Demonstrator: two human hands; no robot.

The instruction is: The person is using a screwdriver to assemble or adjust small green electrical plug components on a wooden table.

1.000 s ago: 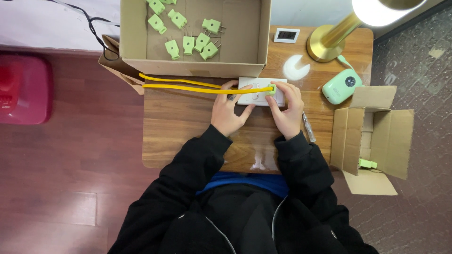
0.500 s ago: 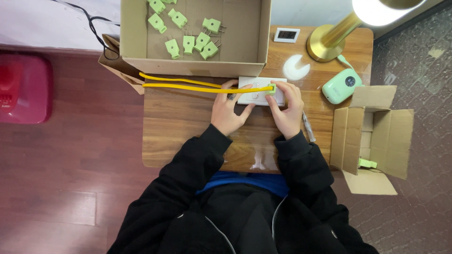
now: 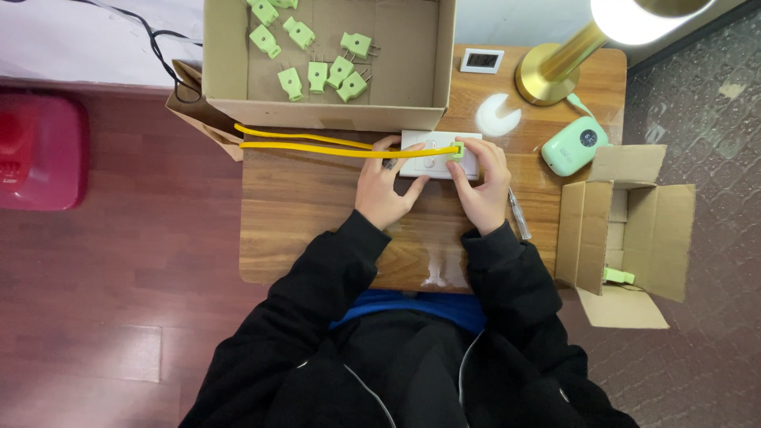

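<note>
White socket block (image 3: 432,154) lies flat at the far middle of the wooden surface (image 3: 309,214), just near the big box (image 3: 329,111); a green plug (image 3: 457,150) sits on its right part, with a yellow cable (image 3: 333,148) running left from it in two strands; right hand (image 3: 478,186) has its grip closed on the plug, fingertips pinching it against the block; left hand (image 3: 387,190) presses on the block's left end, fingers spread, holding nothing between them.

Against the frames of a second ago nothing has shifted: hands, plug and cable lie alike; the plug looks held at the block, whether fully seated I cannot tell.

Count: seven loose green plugs in the big box; one more green piece in the small open box (image 3: 626,230) at right; one lamp (image 3: 555,71); one green timer (image 3: 575,147); one white crescent (image 3: 497,116); one small display (image 3: 481,60); one pen-like tool (image 3: 519,214).
</note>
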